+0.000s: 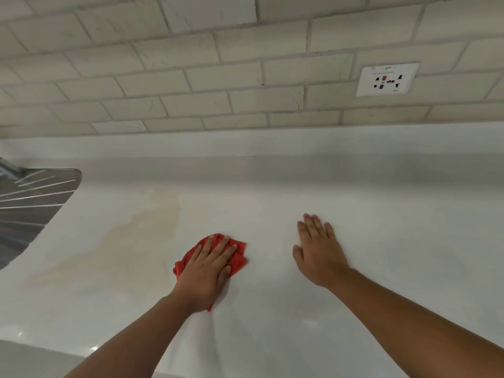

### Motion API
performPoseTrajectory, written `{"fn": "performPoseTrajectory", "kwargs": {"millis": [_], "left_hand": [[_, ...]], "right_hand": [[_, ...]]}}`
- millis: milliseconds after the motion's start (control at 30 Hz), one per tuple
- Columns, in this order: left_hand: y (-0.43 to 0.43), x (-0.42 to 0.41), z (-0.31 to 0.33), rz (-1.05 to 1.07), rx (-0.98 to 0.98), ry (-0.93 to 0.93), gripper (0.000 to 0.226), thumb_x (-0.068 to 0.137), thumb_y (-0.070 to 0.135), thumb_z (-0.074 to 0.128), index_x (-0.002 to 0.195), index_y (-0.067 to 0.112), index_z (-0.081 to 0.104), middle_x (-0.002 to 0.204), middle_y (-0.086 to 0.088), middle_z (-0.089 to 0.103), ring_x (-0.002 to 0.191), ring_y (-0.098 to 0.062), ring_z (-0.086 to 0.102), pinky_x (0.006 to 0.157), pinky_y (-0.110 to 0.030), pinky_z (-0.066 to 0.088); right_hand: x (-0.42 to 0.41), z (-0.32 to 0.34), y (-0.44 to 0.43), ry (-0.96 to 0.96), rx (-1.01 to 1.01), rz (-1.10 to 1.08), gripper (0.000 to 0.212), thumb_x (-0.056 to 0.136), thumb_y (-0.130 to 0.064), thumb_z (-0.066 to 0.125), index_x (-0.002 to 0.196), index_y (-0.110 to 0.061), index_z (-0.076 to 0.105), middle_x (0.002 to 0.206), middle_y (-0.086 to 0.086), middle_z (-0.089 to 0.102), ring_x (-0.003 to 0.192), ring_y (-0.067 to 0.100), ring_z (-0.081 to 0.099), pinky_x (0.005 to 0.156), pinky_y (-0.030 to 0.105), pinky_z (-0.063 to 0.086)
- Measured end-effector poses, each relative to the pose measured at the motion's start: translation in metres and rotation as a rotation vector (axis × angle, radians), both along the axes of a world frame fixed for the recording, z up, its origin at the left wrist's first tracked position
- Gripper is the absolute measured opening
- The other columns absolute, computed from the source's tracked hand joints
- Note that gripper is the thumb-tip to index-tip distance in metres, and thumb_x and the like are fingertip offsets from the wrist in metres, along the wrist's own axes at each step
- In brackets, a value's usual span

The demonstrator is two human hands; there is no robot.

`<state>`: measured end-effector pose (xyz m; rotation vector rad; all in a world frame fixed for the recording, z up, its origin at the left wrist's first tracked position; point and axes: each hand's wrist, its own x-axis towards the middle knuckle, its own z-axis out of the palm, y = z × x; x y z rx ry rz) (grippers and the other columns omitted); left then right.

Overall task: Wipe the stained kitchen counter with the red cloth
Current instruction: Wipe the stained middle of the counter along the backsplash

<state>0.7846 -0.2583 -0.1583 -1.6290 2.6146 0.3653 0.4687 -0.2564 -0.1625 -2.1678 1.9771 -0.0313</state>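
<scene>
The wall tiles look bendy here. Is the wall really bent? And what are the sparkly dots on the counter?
Head view: the wide-angle lens bows the tile rows, so the wall is probably straight. Head view: the sparkly dots are glare on the glossy counter near its front edge. Same view: the ribbed metal surface at left looks blurred.

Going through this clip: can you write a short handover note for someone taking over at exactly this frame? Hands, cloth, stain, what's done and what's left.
Left hand: flat, fingers straight, pressing the cloth onto the counter.
Right hand: flat on the bare counter to the right of the cloth, holding nothing.
Stain: a yellowish patch left of the cloth and further back, between it and the drainer. The cloth is not on it.
Done: cloth is in hand and on the counter.
Left: the stain shows plainly, so wipe leftward over the whole patch.
</scene>
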Motion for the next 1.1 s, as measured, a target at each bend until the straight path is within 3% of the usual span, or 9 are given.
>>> {"fn": "performPoseTrajectory", "kwargs": {"millis": [100, 267, 400, 567, 700, 867, 1100], "left_hand": [[-0.027, 0.033, 0.0, 0.145, 0.009, -0.013, 0.067, 0.096, 0.058, 0.007, 0.159, 0.036, 0.013, 0.165, 0.015, -0.003, 0.156, -0.022, -0.007, 0.126, -0.045, 0.003], [-0.04, 0.002, 0.004, 0.314, 0.03, -0.043, 0.058, 0.107, 0.044, 0.016, 0.162, 0.029, 0.001, 0.169, 0.005, -0.007, 0.154, -0.031, -0.015, 0.125, -0.05, -0.004], [0.006, -0.011, 0.009, 0.018, 0.03, -0.044, 0.057, 0.107, 0.043, 0.016, 0.16, 0.033, -0.002, 0.168, 0.008, -0.01, 0.154, -0.027, -0.018, 0.125, -0.048, -0.005], [0.06, 0.053, 0.005, -0.289, 0.009, -0.024, 0.058, 0.105, 0.047, 0.012, 0.161, 0.036, 0.001, 0.164, 0.015, -0.017, 0.151, -0.015, -0.027, 0.124, -0.041, -0.013], [0.028, 0.08, 0.005, -0.226, -0.019, -0.031, 0.057, 0.105, 0.049, 0.012, 0.16, 0.037, 0.002, 0.163, 0.016, -0.015, 0.152, -0.014, -0.023, 0.125, -0.043, -0.005], [0.002, 0.039, 0.006, -0.018, -0.007, -0.015, 0.057, 0.107, 0.043, 0.012, 0.161, 0.03, 0.0, 0.168, 0.007, -0.011, 0.155, -0.028, -0.015, 0.125, -0.047, -0.008], [0.069, 0.087, 0.002, -0.259, -0.015, 0.002, 0.057, 0.104, 0.048, 0.006, 0.159, 0.036, -0.006, 0.165, 0.013, -0.016, 0.153, -0.019, -0.021, 0.124, -0.04, -0.011]], "right_hand": [[0.039, 0.008, 0.013, -0.046, 0.008, 0.134, 0.088, 0.086, -0.051, -0.004, 0.158, -0.006, 0.017, 0.168, 0.013, 0.005, 0.155, 0.027, 0.0, 0.125, 0.046, 0.0], [0.097, 0.01, 0.029, -0.063, 0.043, 0.133, 0.091, 0.082, -0.053, -0.008, 0.16, -0.008, 0.008, 0.168, 0.01, -0.002, 0.155, 0.023, -0.007, 0.125, 0.044, -0.004], [0.127, 0.012, 0.032, -0.044, 0.062, 0.021, 0.097, 0.075, -0.051, -0.013, 0.159, -0.008, 0.007, 0.168, 0.009, -0.002, 0.155, 0.023, -0.008, 0.125, 0.044, -0.004], [0.144, 0.013, 0.061, -0.017, 0.045, -0.018, 0.095, 0.076, -0.05, -0.012, 0.16, -0.01, 0.007, 0.168, 0.008, -0.004, 0.154, 0.021, -0.009, 0.125, 0.044, -0.005], [0.153, 0.009, 0.086, -0.015, 0.048, -0.044, 0.091, 0.081, -0.054, -0.012, 0.16, -0.012, 0.003, 0.168, 0.006, -0.01, 0.153, 0.019, -0.016, 0.124, 0.042, -0.01], [0.176, 0.009, 0.1, -0.028, 0.057, -0.104, 0.09, 0.082, -0.054, -0.01, 0.16, -0.011, 0.002, 0.167, 0.005, -0.011, 0.153, 0.018, -0.016, 0.122, 0.038, -0.014], [0.204, 0.006, 0.111, -0.015, 0.055, -0.161, 0.089, 0.082, -0.05, -0.01, 0.16, -0.011, 0.004, 0.168, 0.006, -0.009, 0.154, 0.02, -0.012, 0.124, 0.043, -0.01]]}}
